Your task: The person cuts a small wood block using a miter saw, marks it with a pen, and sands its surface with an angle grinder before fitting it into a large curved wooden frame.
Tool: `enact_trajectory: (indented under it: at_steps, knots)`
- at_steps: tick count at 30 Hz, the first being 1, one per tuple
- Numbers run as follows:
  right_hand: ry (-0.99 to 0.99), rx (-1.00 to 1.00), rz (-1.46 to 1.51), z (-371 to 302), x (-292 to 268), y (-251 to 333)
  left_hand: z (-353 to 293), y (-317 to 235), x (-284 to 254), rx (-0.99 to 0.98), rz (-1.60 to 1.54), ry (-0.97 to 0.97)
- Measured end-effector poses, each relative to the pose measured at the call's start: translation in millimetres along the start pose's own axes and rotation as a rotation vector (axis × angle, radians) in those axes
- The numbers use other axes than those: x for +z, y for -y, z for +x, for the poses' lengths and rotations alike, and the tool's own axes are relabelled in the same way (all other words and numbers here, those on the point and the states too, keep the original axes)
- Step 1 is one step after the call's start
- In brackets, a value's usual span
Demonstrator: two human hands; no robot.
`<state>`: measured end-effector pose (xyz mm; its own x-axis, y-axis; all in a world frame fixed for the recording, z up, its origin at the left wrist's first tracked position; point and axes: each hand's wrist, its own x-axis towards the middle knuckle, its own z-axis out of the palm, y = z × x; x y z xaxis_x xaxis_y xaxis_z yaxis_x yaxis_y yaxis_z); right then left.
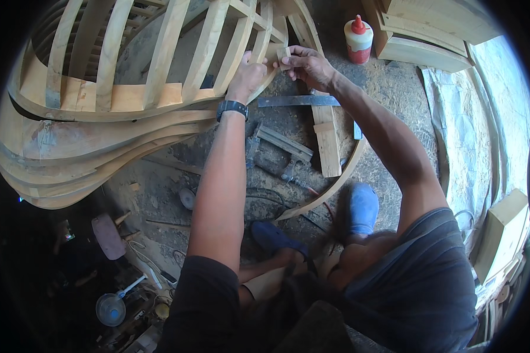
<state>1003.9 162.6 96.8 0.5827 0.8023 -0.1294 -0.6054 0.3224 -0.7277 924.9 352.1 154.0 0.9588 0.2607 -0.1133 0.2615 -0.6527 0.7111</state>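
Note:
My right hand [310, 66] pinches a small flat block of pale wood [283, 57] between thumb and fingers. It holds the block upright against the end of a curved wooden frame [171, 94] with several slats. Close beside it, my left hand [249, 77] is closed at the frame's lower rail, near the last slats. Whatever its fingers grip is hidden. A dark watch [232, 109] is on my left wrist. Below the hands, a metal straightedge [294, 101] lies across a short wooden board [327, 141].
A glue bottle [359, 40] with a red cap stands beyond my right hand. A metal clamp [282, 144] and a curved wood strip [330, 194] lie on the dusty floor near my blue clogs [363, 207]. Wooden drawers [421, 50] stand far right; a fan [111, 309] is lower left.

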Motion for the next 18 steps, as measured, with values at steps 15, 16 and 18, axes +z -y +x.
enact_trajectory:
  at_steps: [15, 16, 18]
  knots:
    - [-0.021, -0.069, -0.298, 13.5, 4.9, -3.0, 6.0, 3.6, 2.9, -0.104, -0.017, -0.013]
    - [-0.017, -0.065, -0.334, 15.1, 6.4, -2.4, 7.2, 4.1, 3.0, -0.147, -0.082, -0.024]
    - [-0.015, -0.054, -0.404, 16.9, 7.4, -1.3, 6.2, 0.7, 4.2, -0.206, -0.143, -0.039]
